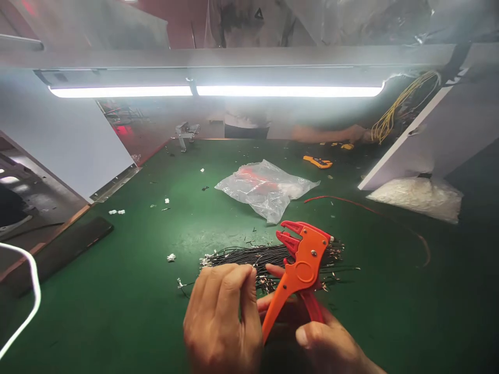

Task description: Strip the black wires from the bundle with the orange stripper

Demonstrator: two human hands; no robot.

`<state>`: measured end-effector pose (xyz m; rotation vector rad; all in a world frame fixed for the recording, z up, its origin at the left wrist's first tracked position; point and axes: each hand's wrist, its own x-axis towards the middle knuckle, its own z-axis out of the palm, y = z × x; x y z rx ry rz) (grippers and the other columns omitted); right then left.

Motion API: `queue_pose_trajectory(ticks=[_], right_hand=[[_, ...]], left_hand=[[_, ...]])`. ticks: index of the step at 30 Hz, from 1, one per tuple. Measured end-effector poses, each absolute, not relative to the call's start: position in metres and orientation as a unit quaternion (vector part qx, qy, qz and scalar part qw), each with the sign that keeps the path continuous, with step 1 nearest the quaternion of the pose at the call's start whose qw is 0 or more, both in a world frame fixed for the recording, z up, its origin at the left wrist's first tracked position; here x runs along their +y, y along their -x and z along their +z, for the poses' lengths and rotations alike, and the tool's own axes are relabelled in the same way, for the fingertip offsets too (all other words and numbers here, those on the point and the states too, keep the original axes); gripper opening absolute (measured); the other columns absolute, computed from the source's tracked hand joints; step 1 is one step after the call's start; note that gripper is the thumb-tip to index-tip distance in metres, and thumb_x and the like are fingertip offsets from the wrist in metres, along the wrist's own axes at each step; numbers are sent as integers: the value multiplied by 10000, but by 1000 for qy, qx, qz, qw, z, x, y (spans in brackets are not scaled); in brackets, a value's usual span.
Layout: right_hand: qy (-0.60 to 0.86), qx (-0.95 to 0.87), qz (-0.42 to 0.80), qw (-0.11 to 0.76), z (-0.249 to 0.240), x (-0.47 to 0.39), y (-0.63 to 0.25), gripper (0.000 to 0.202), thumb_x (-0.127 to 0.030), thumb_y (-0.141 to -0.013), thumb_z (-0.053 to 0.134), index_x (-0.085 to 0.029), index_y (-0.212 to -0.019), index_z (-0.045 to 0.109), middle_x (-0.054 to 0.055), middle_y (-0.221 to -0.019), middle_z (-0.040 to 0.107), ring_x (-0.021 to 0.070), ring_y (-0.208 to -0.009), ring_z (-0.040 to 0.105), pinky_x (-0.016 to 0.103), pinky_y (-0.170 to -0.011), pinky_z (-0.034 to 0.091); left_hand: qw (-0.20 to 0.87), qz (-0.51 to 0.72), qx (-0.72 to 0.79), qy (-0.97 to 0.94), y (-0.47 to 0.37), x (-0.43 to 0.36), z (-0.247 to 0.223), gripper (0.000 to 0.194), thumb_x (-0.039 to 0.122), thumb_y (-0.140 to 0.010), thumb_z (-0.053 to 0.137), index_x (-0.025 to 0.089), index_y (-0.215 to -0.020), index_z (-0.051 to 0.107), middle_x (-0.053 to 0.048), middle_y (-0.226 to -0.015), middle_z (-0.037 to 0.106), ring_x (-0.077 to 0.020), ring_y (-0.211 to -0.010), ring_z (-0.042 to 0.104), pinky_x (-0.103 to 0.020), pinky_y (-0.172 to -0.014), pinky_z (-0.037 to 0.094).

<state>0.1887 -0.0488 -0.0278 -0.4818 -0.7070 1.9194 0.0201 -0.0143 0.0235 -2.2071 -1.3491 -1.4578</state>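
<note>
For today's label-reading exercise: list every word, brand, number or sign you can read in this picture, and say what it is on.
No words or numbers can be read.
One sign only: a dark triangle mark on the pale sheet behind the lamp, its inside too blurred to read.
The orange wire stripper in the right hand shows no readable brand.

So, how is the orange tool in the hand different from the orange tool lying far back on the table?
The near orange tool is held in the right hand, raised over the black wires; the far orange tool lies flat on the green table, untouched. The near one looks much larger in the picture, with red jaws; the far one shows dark parts. Both are orange hand tools.
</note>
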Motion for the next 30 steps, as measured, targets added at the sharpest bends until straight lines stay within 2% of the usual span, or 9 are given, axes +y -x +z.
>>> queue_pose_trajectory(ticks=[3,5,10,13,17,22,25,27,30], right_hand=[[200,-293,798,486,-27,-48,-189,683,-121,-731,608,-321,-1381,540,40,-1122,757,281,-1102,677,387,-830,507],[188,-301,802,480,-30,-49,-189,684,-142,-713,617,-311,-1372,545,41,-1095,751,271,-1073,684,340,-778,493],[248,-356,755,491,-44,-51,-192,502,-342,-771,749,-267,-1255,637,53,-1145,709,276,-1089,631,383,-943,428],[264,-381,742,484,-46,-51,-194,479,-446,-808,748,-259,-1237,641,71,-1130,679,271,-1024,611,407,-932,427],[286,-420,721,471,-43,-49,-196,437,-480,-846,712,-257,-1217,651,55,-1027,627,255,-957,561,407,-915,435],[283,-440,713,467,-38,-44,-197,411,-473,-904,656,-234,-1235,606,64,-1067,586,250,-997,540,407,-985,410],[289,-465,703,453,-31,-41,-196,313,-493,-923,628,-219,-1076,622,39,-959,569,210,-891,533,344,-877,437],[294,-474,702,443,-25,-40,-196,329,-533,-924,611,-206,-964,608,25,-854,568,190,-806,525,325,-804,438],[316,-457,707,438,-19,-41,-194,382,-574,-916,597,-192,-918,580,1,-715,546,157,-658,496,299,-665,420]], left_hand=[[70,-486,-454,744,-31,-15,17,154,27,-867,659,140,-969,634,-25,-847,668,-123,-793,577,-240,-801,467],[53,-493,-464,734,-40,-17,13,150,32,-869,664,147,-962,638,-20,-830,679,-130,-780,571,-253,-797,468],[27,-524,-476,706,-58,-20,11,147,26,-880,640,157,-947,644,-29,-835,667,-144,-800,558,-273,-795,470],[20,-525,-473,707,-60,-21,11,175,2,-872,627,158,-949,645,-28,-842,664,-141,-797,556,-264,-784,472],[15,-528,-463,712,-61,-22,11,177,-6,-868,626,158,-933,641,-19,-826,667,-130,-775,550,-245,-761,470],[0,-515,-467,719,-60,-23,12,176,2,-868,620,170,-918,636,-15,-806,660,-136,-757,550,-246,-721,465],[-25,-513,-476,714,-58,-24,14,177,11,-879,600,184,-902,630,-10,-781,640,-144,-741,556,-253,-692,461],[-49,-511,-480,712,-58,-23,15,177,22,-890,589,195,-873,626,-3,-756,625,-146,-716,554,-259,-664,452],[-67,-506,-483,712,-60,-22,15,178,49,-900,591,209,-826,617,8,-717,604,-151,-679,539,-269,-626,432]])
